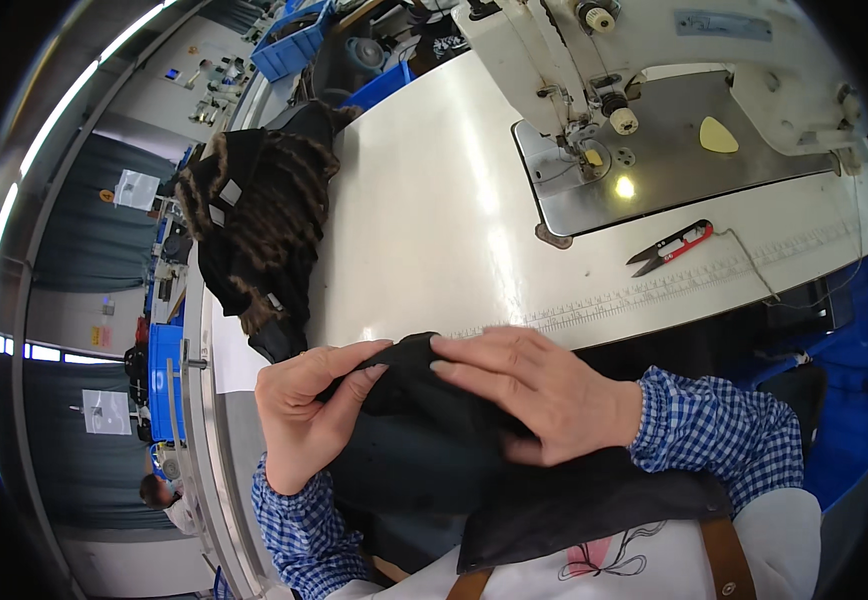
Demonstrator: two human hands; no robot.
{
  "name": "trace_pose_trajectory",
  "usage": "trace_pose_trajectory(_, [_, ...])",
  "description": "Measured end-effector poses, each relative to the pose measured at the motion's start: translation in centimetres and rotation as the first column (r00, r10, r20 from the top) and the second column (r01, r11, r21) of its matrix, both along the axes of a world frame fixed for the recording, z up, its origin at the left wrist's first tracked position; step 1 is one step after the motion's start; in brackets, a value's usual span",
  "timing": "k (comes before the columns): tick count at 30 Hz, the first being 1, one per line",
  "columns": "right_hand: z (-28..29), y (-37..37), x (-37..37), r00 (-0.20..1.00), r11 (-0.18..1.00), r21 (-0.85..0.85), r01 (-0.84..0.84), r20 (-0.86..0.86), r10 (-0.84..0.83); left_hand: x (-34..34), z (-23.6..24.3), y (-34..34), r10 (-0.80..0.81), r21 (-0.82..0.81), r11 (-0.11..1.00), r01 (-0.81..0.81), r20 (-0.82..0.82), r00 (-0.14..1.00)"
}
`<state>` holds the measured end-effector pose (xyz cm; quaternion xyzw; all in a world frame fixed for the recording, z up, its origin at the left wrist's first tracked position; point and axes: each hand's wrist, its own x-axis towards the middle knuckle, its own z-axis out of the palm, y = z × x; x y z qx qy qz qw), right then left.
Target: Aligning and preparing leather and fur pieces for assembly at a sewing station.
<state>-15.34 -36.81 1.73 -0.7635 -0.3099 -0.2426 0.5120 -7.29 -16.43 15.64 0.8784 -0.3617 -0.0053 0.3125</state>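
My left hand (309, 415) pinches the folded edge of a black fabric piece (409, 460) between thumb and fingers, just beyond the table's front edge. My right hand (534, 395) grips the same piece from the right, its fingertips on the top of the fold beside those of my left hand and its thumb partly hidden. Behind them on the white worktable (414, 220) lies a pile of black and brown furry garments (254, 220) with small white labels. Red and black thread snips (669, 250) lie to the upper right of my hands, with thread beside them.
A white sewing machine (524, 60) with a steel bed plate (684, 170) fills the upper right. Blue bins (279, 45) sit at the back. A ruler strip (574, 310) runs along the table's front. A person (164, 495) is at the far left beyond a metal rail.
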Motion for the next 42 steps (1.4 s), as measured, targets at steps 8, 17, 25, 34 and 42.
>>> trace_pose_trajectory(8, [-4.0,-0.1,0.1,0.889,0.878,-0.148,0.456,0.031,-0.457,0.2,-0.3,1.5,-0.056,-0.035,0.998,0.058,0.068,0.996])
trace_pose_trajectory(17, [-1.6,0.2,1.9,0.957,0.943,0.179,0.28,0.033,-0.29,-0.1,-0.5,2.5,-0.154,-0.086,0.982,0.17,0.164,0.974])
trace_pose_trajectory(25, [-1.2,-1.2,0.8,0.985,0.85,0.505,0.152,-0.15,-0.087,0.6,-1.3,4.7,-0.006,-0.208,0.978,0.013,0.035,0.999])
trace_pose_trajectory(34, [-4.9,1.3,0.0,0.935,0.937,-0.06,0.344,0.12,-0.335,0.7,-2.1,5.6,-0.147,-0.299,0.942,0.151,0.036,0.988])
trace_pose_trajectory(42, [-2.8,2.0,1.7,0.94,0.94,-0.089,0.331,0.115,-0.32,0.4,-2.1,6.3,-0.215,-0.314,0.925,0.213,0.028,0.976])
